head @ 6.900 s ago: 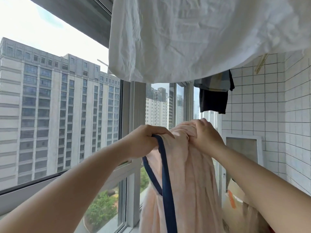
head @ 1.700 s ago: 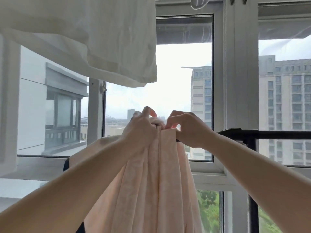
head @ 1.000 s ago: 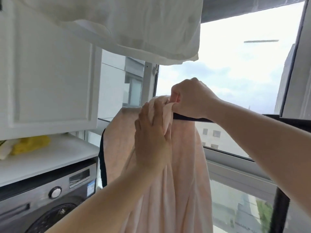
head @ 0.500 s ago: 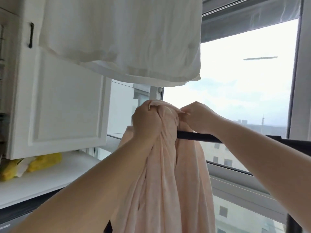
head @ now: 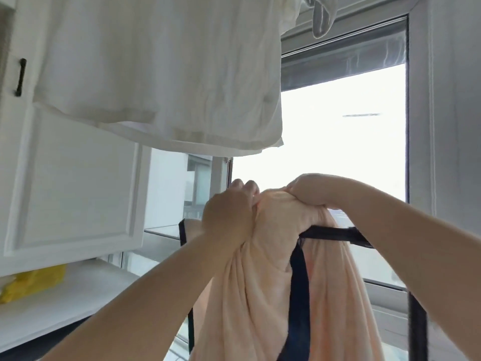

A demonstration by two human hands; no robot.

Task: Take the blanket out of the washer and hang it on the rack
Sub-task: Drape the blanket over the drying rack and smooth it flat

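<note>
Hands first: your left hand [head: 229,217] is curled tight round a gathered bunch of the peach blanket [head: 263,287], fingers wrapped over its top, and your right hand [head: 309,191] clamps down on the same bunch from the other side, knuckles up. You hold it bunched at the top, it seems, so the long weight hangs straight below your fists and can be lifted over the black rack bar [head: 335,234], which runs out just under your right wrist. The blanket is out of the washer and sits at bar height, part of it falling on your side and part apparently behind the bar; whether it already bears on the bar you cannot tell, since cloth covers the crossing. Its dark blue trim [head: 299,277] drops below your right hand, and its lower end is cut off by the frame. Above both hands a white sheet [head: 161,74] hangs, hiding whatever carries it. Left of your left forearm a yellow item [head: 33,280] lies on a white shelf [head: 78,300], too blurred to name.
</note>
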